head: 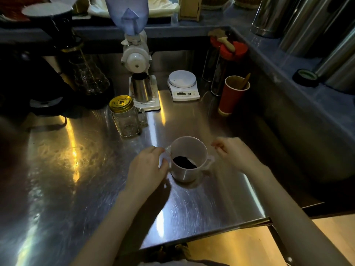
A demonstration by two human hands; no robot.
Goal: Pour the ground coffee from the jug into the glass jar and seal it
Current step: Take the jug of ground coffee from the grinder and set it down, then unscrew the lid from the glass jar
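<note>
Our left grip (pixel 148 166) curls around the handle of the white plastic jug (pixel 189 160), fingers pressed onto it, while the jug stands upright on the steel worktop (pixel 86 179) with a dark heap of ground coffee (pixel 184 162) in its bottom. Up and to the left of the jug, well apart from it, we see the glass jar (pixel 126 120), empty, with its gold lid (pixel 121 103) on top. Behind the jar stands a white grinder (pixel 136 58) with a metal cup (pixel 142 87) under it, then a white scale (pixel 182 85) and a red paper cup (pixel 233 95). Our right grip (pixel 232 150) hovers just beside the jug's spout side, fingers loosely spread, pinching nothing.
</note>
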